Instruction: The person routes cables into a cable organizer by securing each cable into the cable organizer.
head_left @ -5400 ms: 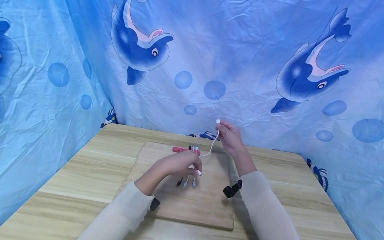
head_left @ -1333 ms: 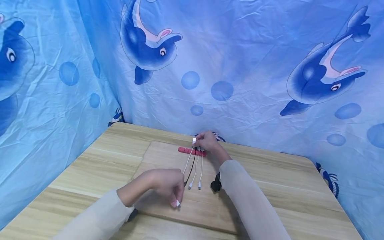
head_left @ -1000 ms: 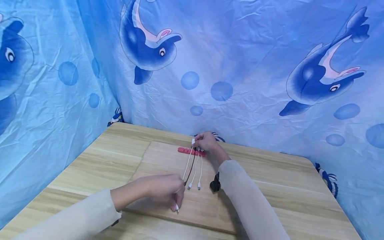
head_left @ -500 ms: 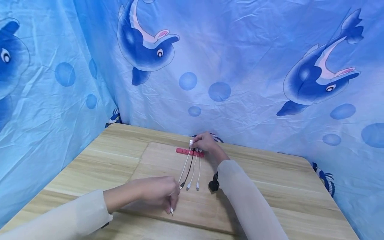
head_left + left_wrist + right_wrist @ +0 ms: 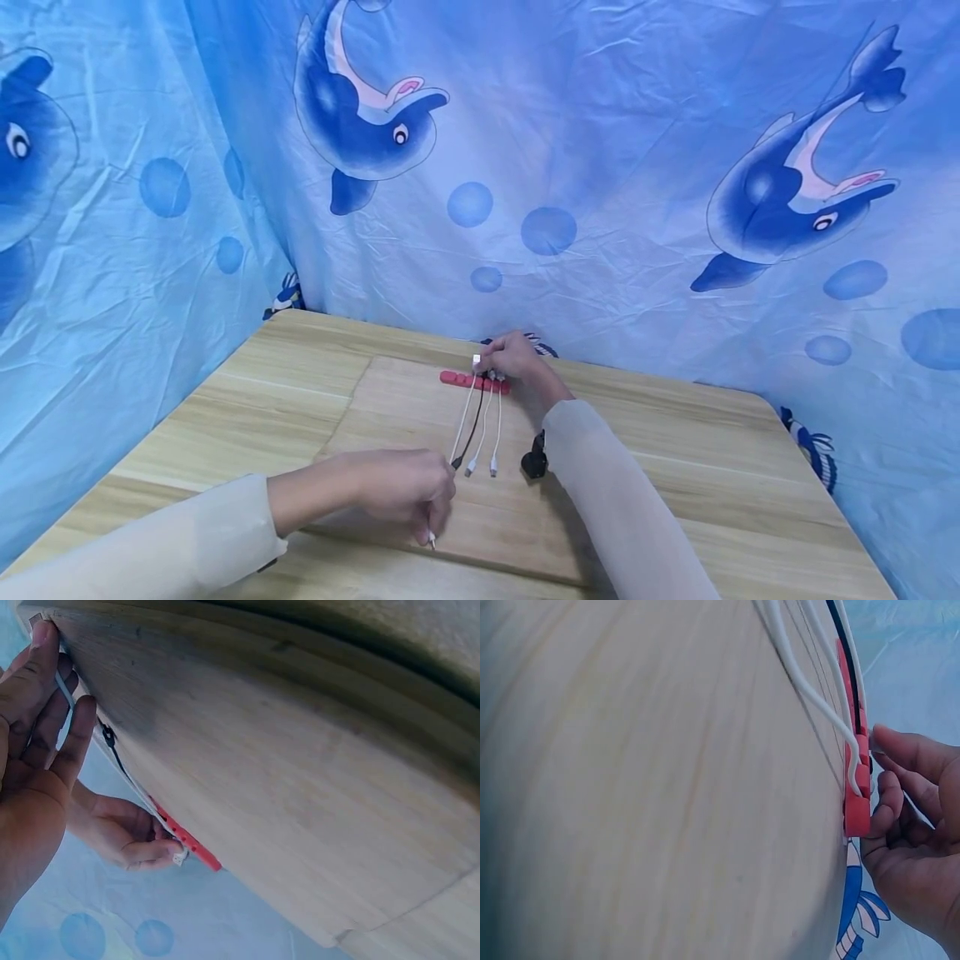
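A white USB cable (image 5: 464,421) runs taut between my two hands, across a red cable holder (image 5: 454,378) at the back of the wooden board. My right hand (image 5: 513,356) pinches its USB plug (image 5: 476,360) just behind the holder. Near the board's front edge my left hand (image 5: 411,492) pinches the small plug (image 5: 432,542) at the other end. A black cable (image 5: 472,429) and two more white cables (image 5: 500,425) sit in the holder's slots, their front ends lying on the board. In the right wrist view the fingers of the right hand (image 5: 919,780) are close behind the holder.
The wooden board (image 5: 517,517) lies on a light wood-grain table (image 5: 675,450). A blue dolphin-print curtain (image 5: 630,317) hangs behind and to the left of the table. A black wrist camera (image 5: 534,460) sticks out from the right sleeve.
The right hand has brought the USB plug from up in the air down to behind the holder. The left hand has moved toward the front edge, drawing the white cable straight.
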`<action>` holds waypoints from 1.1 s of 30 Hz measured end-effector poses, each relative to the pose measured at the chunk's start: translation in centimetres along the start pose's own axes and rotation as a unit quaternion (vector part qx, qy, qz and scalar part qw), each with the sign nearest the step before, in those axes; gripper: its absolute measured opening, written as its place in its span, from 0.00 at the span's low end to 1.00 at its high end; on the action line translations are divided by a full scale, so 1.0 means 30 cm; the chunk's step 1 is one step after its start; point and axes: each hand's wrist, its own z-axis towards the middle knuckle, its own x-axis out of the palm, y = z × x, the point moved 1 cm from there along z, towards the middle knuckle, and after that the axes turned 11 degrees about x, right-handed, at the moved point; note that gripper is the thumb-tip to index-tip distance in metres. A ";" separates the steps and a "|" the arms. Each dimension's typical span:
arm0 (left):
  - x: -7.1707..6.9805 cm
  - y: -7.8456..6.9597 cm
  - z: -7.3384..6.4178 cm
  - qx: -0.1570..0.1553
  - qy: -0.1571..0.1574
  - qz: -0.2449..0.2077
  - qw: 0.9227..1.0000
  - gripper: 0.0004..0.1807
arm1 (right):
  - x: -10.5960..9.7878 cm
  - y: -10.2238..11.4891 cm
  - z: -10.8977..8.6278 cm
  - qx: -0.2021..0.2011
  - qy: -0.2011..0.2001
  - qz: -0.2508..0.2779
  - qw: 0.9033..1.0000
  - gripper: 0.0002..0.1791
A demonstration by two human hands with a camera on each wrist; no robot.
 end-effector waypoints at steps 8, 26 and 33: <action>0.005 -0.007 0.018 0.007 0.021 0.000 1.000 0.08 | -0.004 -0.010 0.009 -0.026 0.014 -0.019 0.999 0.06; -0.017 0.008 0.013 -0.036 0.033 -0.025 0.998 0.07 | -0.008 -0.018 0.010 0.027 0.003 0.005 1.000 0.08; -0.024 0.000 0.020 -0.026 0.055 -0.006 0.998 0.09 | -0.005 -0.007 0.012 0.031 0.009 -0.004 0.999 0.07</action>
